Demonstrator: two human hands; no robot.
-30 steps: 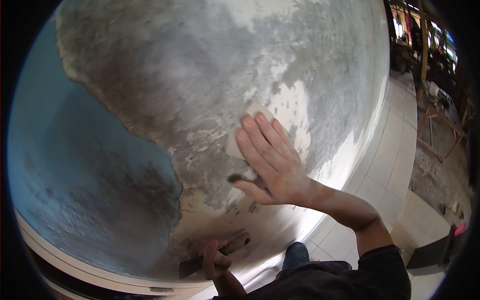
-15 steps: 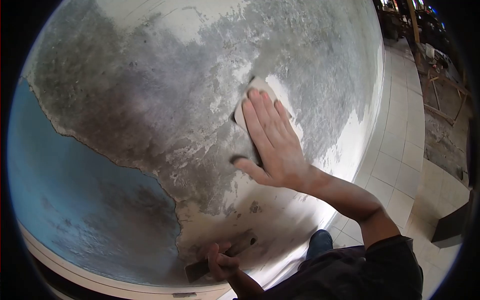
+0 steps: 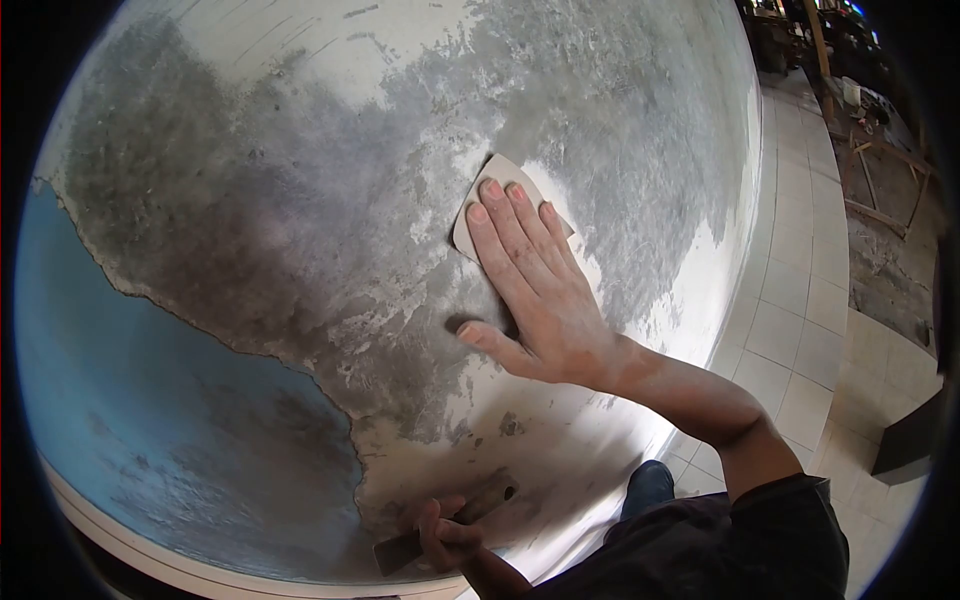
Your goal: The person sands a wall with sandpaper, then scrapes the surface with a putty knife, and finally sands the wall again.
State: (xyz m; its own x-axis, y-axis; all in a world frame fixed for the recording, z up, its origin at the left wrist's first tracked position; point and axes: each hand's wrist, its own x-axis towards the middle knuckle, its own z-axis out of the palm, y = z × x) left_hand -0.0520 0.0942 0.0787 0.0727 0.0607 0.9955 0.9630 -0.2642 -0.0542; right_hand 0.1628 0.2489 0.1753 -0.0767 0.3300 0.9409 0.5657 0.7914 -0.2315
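My right hand [image 3: 530, 290] lies flat on a wall [image 3: 300, 200] of patchy grey and white plaster, fingers pointing up. It presses a pale sheet of sandpaper [image 3: 495, 180] against the surface; the sheet's top corner shows above my fingertips. Low in the view my left hand [image 3: 445, 540] is closed around a dark scraper [image 3: 450, 520] with a flat blade, held against the wall's lower part. Blue paint [image 3: 170, 420] covers the wall's lower left.
A white tiled floor [image 3: 800, 300] runs along the wall's foot on the right. Beyond it lie bare ground and timber debris [image 3: 880, 200]. My dark sleeve [image 3: 770, 540] and a blue shoe [image 3: 650, 485] show at the bottom.
My right hand has slid the sandpaper up the wall and slightly left. The view has tilted upward, showing more white plaster at the top. My left hand keeps holding the scraper.
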